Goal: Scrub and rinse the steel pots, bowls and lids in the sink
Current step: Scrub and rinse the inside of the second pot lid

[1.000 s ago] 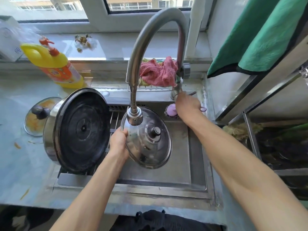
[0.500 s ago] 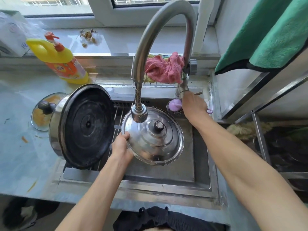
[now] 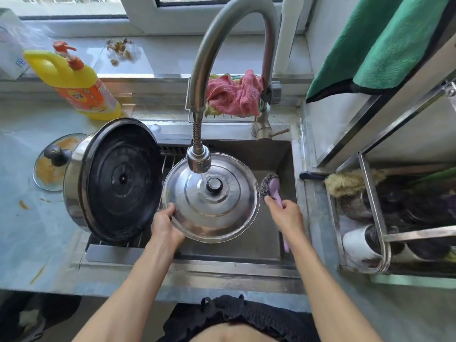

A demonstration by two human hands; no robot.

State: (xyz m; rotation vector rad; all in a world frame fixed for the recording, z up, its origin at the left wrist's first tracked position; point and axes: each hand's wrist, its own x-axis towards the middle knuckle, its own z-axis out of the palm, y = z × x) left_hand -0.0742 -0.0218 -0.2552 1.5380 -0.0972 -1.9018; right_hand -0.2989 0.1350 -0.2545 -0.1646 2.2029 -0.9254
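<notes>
A steel lid (image 3: 217,213) with a dark knob sits under the faucet head (image 3: 198,162), and water runs onto it. My left hand (image 3: 165,224) grips the lid's left rim over the sink (image 3: 259,245). My right hand (image 3: 286,214) holds the purple handle of a steel-wool scrubber (image 3: 270,185) just right of the lid. A large steel pot (image 3: 116,178) with a blackened bottom lies on its side on the rack at the sink's left.
A glass lid (image 3: 53,164) with orange residue lies on the counter at the left. A yellow detergent bottle (image 3: 76,82) stands behind it. A pink cloth (image 3: 234,95) fills the wire rack by the faucet base. A dish rack (image 3: 394,218) stands to the right.
My right hand left the faucet lever and came down into the sink holding the scrubber. Water now runs onto the lid. The lid has tilted flatter under the faucet.
</notes>
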